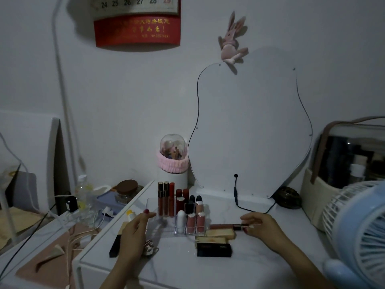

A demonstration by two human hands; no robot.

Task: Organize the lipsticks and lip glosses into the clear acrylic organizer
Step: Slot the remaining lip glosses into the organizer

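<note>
One white table (260, 265) against a pale wall (129, 97)

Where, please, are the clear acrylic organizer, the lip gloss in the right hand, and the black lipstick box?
clear acrylic organizer (151, 202): head view, bare left wall.
lip gloss (224, 226): head view, mid-tube, lying flat.
black lipstick box (214, 250): head view, front face.

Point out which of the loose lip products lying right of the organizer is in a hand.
The long brownish lip gloss tube, farthest back; the right hand pinches its dark cap end. The two gold cases and the black case nearer the camera lie untouched.
</note>
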